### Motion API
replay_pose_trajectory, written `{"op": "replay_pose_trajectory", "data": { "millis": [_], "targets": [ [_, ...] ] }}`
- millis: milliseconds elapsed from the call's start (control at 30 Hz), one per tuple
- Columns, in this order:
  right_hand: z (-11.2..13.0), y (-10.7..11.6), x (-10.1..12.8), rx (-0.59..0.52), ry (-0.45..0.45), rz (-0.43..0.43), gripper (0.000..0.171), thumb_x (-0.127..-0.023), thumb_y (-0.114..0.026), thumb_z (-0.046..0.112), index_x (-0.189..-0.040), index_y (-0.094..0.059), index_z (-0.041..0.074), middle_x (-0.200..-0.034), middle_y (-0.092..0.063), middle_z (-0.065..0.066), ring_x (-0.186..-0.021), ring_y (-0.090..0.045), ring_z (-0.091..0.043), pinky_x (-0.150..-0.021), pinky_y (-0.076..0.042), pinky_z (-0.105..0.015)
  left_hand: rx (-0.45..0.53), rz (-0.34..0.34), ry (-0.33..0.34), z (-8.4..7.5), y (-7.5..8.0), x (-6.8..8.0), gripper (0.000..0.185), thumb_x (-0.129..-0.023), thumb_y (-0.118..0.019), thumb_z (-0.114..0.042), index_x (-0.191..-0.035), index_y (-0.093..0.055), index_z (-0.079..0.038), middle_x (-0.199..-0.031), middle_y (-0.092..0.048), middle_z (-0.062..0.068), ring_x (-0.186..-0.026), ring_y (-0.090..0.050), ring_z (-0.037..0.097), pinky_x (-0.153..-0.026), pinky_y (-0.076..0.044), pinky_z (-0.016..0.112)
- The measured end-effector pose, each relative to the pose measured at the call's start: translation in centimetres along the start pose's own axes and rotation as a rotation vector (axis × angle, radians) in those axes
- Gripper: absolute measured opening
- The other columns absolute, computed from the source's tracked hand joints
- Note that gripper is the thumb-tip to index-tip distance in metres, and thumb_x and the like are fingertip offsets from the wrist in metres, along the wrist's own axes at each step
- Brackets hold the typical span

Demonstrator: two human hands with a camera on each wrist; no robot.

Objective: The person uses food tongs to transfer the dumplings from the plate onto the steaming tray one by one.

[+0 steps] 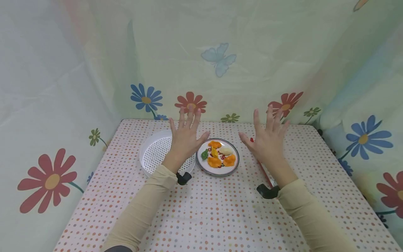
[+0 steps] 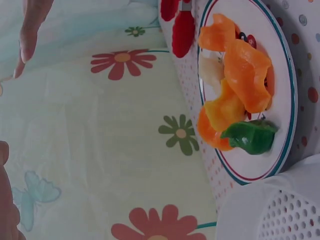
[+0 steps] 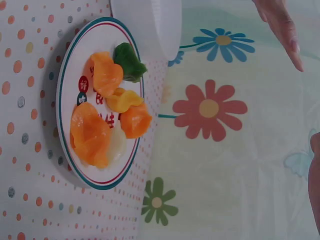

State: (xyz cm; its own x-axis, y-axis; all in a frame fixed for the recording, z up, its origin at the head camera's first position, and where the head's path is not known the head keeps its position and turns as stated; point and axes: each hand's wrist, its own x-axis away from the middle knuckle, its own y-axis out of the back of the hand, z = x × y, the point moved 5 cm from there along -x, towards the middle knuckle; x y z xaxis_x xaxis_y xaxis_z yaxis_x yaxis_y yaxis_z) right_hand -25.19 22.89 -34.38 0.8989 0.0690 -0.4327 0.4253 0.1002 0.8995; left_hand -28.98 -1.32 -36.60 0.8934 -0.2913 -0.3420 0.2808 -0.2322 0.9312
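Orange, green and pale pieces sit on the plate (image 1: 217, 169) between my hands, left hand (image 1: 185, 140) and right hand (image 1: 267, 141) both raised, fingers spread, holding nothing, left slightly nearer, white perforated tray (image 1: 151, 154) beneath it.

A polka-dot cloth (image 1: 220, 210) is covering the counter; flower-and-butterfly sheets (image 1: 220, 52) are hanging behind and beside it.

Soft, even, bright light fills all views, casting only faint shadows. The head view bows outward at its edges. Both wrist views are slightly soft, with blurred fingertips.
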Motion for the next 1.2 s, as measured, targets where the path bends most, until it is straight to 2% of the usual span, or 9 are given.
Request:
{"op": "replay_pose_trajectory", "data": {
  "millis": [167,300,433,600,700,867,1067,1200],
  "targets": [
    [-0.4,-0.6,0.2,0.000,-0.006,0.008,0.097,-0.086,-0.053,0.059,-0.153,0.008,0.025,-0.155,0.030,-0.008,-0.142,0.029,-0.033,-0.106,0.005,-0.074,-0.013,0.012,-0.023,-0.5,-0.3,0.0,0.086,-0.091,-0.031,-0.067,-0.151,0.016,-0.027,-0.156,0.029,-0.003,-0.144,0.027,0.025,-0.112,0.002,0.067],
    [-0.3,-1.1,0.4,0.012,-0.024,0.043,0.099,-0.085,-0.054,0.059,-0.153,0.009,0.025,-0.155,0.030,-0.008,-0.142,0.028,-0.034,-0.107,0.004,-0.073,-0.008,0.005,-0.028,-0.5,-0.5,0.3,0.085,-0.091,-0.030,-0.068,-0.153,0.010,-0.026,-0.158,0.024,-0.003,-0.147,0.018,0.028,-0.112,0.001,0.067],
    [0.5,-1.8,0.7,0.015,-0.003,0.064,0.099,-0.085,-0.054,0.060,-0.153,0.009,0.024,-0.155,0.030,-0.010,-0.143,0.026,-0.035,-0.108,0.004,-0.073,0.000,0.002,-0.016,-0.1,-0.8,0.7,0.085,-0.090,-0.031,-0.068,-0.152,0.010,-0.028,-0.157,0.025,-0.005,-0.146,0.021,0.026,-0.111,0.001,0.068],
    [1.1,-2.2,1.2,0.011,0.019,0.039,0.100,-0.083,-0.056,0.060,-0.154,0.006,0.024,-0.157,0.026,-0.010,-0.143,0.026,-0.033,-0.108,0.005,-0.071,0.023,0.013,-0.034,-0.2,-1.1,0.9,0.085,-0.090,-0.031,-0.068,-0.152,0.012,-0.030,-0.155,0.031,-0.006,-0.143,0.029,0.023,-0.110,0.001,0.070],
    [1.2,-2.0,1.4,-0.001,0.020,0.007,0.101,-0.082,-0.058,0.058,-0.154,0.004,0.024,-0.158,0.024,-0.010,-0.144,0.024,-0.032,-0.109,0.007,-0.071,0.032,0.013,-0.047,-0.6,-1.0,0.9,0.084,-0.090,-0.031,-0.068,-0.153,0.008,-0.029,-0.156,0.030,-0.006,-0.145,0.025,0.025,-0.110,0.000,0.070],
    [1.2,-1.7,1.4,0.009,0.023,-0.024,0.103,-0.081,-0.059,0.058,-0.154,0.005,0.024,-0.158,0.021,-0.010,-0.145,0.022,-0.033,-0.108,0.001,-0.072,0.048,0.019,-0.057,-0.9,-0.7,0.7,0.083,-0.091,-0.033,-0.067,-0.154,0.003,-0.027,-0.157,0.027,-0.004,-0.146,0.021,0.026,-0.111,0.003,0.068],
    [0.7,-1.3,1.6,-0.013,-0.011,-0.040,0.098,-0.083,-0.062,0.053,-0.154,-0.006,0.014,-0.159,0.013,-0.013,-0.147,0.009,-0.035,-0.113,-0.003,-0.067,0.106,-0.018,-0.059,-0.3,-0.9,0.7,0.084,-0.092,-0.038,-0.063,-0.154,0.004,-0.025,-0.158,0.024,-0.002,-0.147,0.017,0.026,-0.113,-0.001,0.066],
    [-0.1,-1.4,1.9,0.004,-0.070,-0.013,0.097,-0.085,-0.062,0.050,-0.153,-0.006,0.009,-0.160,0.008,-0.015,-0.147,-0.001,-0.035,-0.116,-0.008,-0.061,0.173,-0.052,-0.039,0.7,-1.1,1.0,0.083,-0.092,-0.040,-0.059,-0.154,0.004,-0.025,-0.159,0.019,-0.002,-0.148,0.016,0.025,-0.114,0.000,0.063]
  ]
}}
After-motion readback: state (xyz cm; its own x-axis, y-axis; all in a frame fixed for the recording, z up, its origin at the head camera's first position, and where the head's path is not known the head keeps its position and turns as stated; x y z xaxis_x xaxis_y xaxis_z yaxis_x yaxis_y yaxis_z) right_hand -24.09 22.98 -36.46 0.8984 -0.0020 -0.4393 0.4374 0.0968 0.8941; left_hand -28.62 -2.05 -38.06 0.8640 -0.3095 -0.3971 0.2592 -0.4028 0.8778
